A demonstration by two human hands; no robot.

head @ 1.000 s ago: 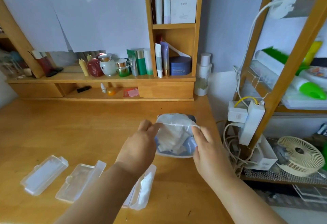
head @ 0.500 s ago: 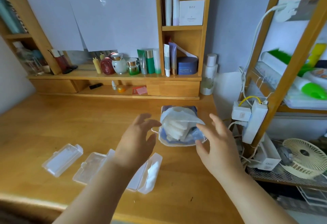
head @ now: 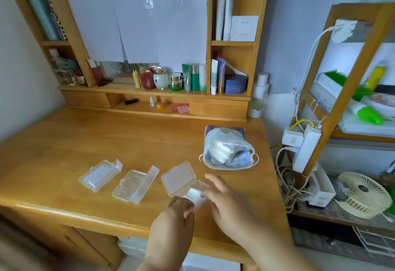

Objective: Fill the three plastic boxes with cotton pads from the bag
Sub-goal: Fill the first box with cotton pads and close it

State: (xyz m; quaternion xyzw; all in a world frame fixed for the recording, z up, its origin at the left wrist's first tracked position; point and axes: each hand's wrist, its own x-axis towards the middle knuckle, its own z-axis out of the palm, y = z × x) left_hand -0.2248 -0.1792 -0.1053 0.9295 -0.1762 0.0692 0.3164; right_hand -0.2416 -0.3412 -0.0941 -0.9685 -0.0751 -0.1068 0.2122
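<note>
Near the front edge of the wooden counter [head: 64, 142], a person's left hand [head: 171, 228] pinches and the right hand [head: 230, 204] steadies, fingers loose, a clear hinged plastic box [head: 181, 182] holding white cotton pads [head: 193, 193]. Light and slippery, it looks best held by its side walls. Two more clear boxes [head: 100, 174] [head: 134, 184] lie open leftward; the soft drawstring bag of pads [head: 226, 148] slumps toward the right edge.

I see three boxes of clear, glossy plastic, one [head: 181, 182] just at the fingertips [head: 210, 176] with white soft cotton pads [head: 193, 193] inside, on a smooth, slightly shiny wooden desk [head: 85, 142], and beyond the fingers a thin, crinkled translucent plastic bag [head: 228, 148].
</note>
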